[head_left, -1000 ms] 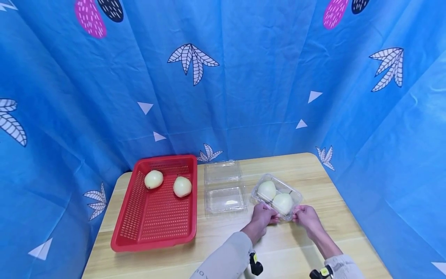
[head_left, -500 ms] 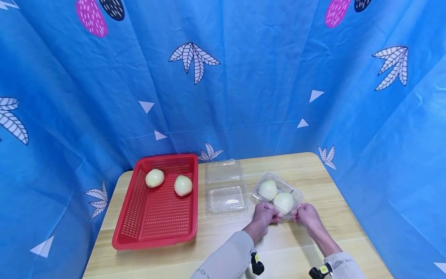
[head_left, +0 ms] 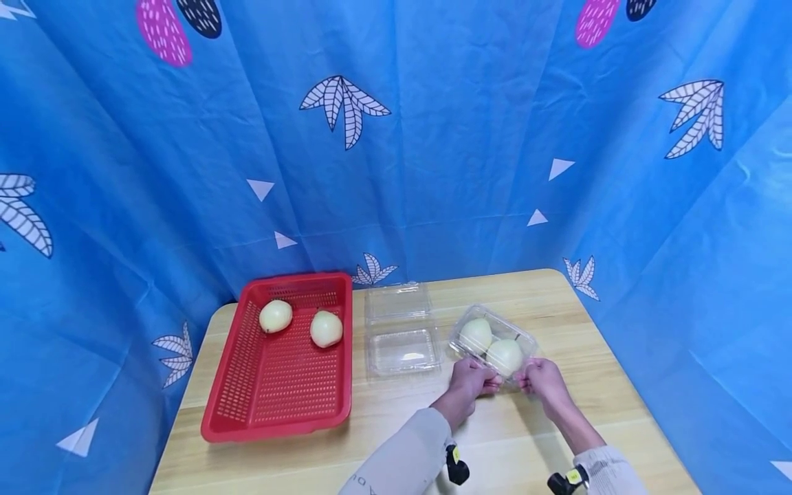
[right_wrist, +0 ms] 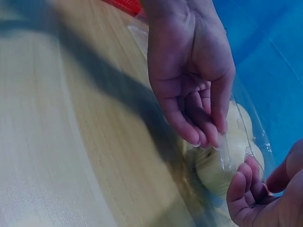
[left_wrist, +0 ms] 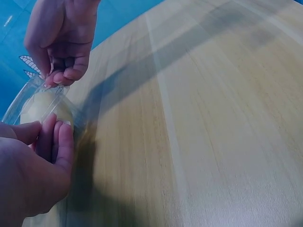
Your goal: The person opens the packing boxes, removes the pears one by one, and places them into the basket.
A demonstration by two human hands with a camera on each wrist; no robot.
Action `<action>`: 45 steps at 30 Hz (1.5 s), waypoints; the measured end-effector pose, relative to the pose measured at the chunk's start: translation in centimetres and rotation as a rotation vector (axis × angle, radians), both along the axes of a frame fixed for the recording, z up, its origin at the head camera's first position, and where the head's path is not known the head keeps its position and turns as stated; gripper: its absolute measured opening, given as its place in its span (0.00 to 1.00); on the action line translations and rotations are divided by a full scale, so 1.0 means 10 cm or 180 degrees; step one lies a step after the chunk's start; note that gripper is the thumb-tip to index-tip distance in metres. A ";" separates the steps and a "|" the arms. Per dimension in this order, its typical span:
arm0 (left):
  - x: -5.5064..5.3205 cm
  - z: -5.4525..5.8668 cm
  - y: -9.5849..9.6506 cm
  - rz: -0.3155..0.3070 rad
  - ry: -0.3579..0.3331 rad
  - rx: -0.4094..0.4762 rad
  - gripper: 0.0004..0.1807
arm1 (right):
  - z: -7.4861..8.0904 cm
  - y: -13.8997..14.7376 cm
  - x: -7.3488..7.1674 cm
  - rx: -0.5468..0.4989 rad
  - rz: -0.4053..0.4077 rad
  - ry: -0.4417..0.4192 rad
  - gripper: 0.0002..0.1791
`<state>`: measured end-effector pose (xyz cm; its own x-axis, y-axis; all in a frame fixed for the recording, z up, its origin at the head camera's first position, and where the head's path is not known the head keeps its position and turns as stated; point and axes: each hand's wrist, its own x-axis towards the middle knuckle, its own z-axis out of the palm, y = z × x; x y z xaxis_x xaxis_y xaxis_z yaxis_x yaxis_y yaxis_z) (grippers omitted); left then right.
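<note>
Two pale pears (head_left: 504, 357) sit side by side inside a clear plastic clamshell box (head_left: 522, 335) on the right of the table, its lid down over them. My left hand (head_left: 471, 382) pinches the near edge of the box between thumb and fingers. At the box's near right corner, my right hand (head_left: 543, 380) pinches the rim the same way. Both wrist views show the fingertips of the left hand (right_wrist: 191, 75) and right hand (left_wrist: 66, 42) at the plastic edge, a short gap apart, with a pear (right_wrist: 218, 172) close behind.
A red perforated basket (head_left: 213, 412) on the left holds two more pears (head_left: 325, 329). Between basket and hands lies a second clear clamshell box (head_left: 402, 352), spread open. Blue patterned cloth (head_left: 470, 172) hangs behind and beside the wooden table (head_left: 272, 467).
Both hands stay at the box's near edge, and their fingertips shift slightly along it. The pears and the basket stay in place.
</note>
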<state>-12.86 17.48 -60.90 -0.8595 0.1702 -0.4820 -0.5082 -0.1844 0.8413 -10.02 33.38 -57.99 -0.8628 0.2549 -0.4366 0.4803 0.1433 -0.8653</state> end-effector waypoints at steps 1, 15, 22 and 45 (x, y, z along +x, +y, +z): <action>0.00 -0.01 -0.01 -0.0026 0.0006 0.0030 0.12 | 0.00 0.00 0.00 -0.0017 -0.0020 -0.0006 0.16; -0.04 -0.12 -0.19 -0.0277 0.0025 0.0218 0.06 | 0.01 -0.01 -0.02 -0.0191 -0.0051 -0.0003 0.12; -0.05 -0.12 -0.22 0.0025 -0.0057 0.0427 0.08 | 0.01 -0.01 0.00 -0.0246 -0.0069 -0.0020 0.09; 0.00 -0.10 -0.18 0.0668 -0.0141 0.0677 0.11 | 0.05 0.01 0.03 -0.0448 -0.0319 0.0022 0.22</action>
<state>-12.89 15.68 -61.86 -0.8654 0.0922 -0.4925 -0.4758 -0.4590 0.7503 -9.74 33.52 -57.47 -0.8392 0.2764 -0.4684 0.4801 -0.0279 -0.8768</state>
